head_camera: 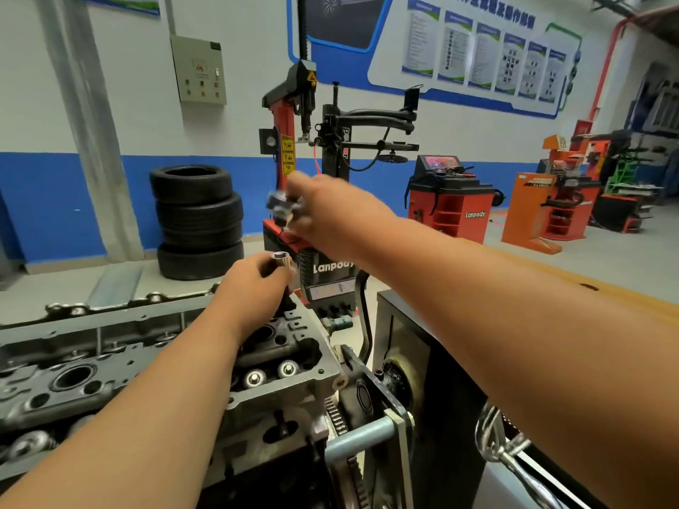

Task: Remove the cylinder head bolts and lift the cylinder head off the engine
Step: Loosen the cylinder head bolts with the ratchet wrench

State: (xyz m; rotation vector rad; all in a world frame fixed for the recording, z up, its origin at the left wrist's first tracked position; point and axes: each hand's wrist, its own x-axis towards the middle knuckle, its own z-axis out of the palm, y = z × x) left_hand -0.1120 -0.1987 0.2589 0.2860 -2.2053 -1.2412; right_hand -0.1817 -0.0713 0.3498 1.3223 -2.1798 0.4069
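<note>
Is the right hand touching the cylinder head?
No, the right hand is raised in the air gripping a blurred metal piece, clear of the cylinder head, above the left hand holding a socket.

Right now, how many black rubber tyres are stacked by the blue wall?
4, all in one stack: top tyre, second tyre, third tyre, bottom tyre. Others may be hidden from this view.

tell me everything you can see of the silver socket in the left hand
The socket is a shiny silver-metal cylinder, upright, its hollow open end facing up. Only the top shows: the left hand grips the rest, fingers curled round it. It is held above one end of the cylinder head; a dark shaft shows below the hand.
</note>
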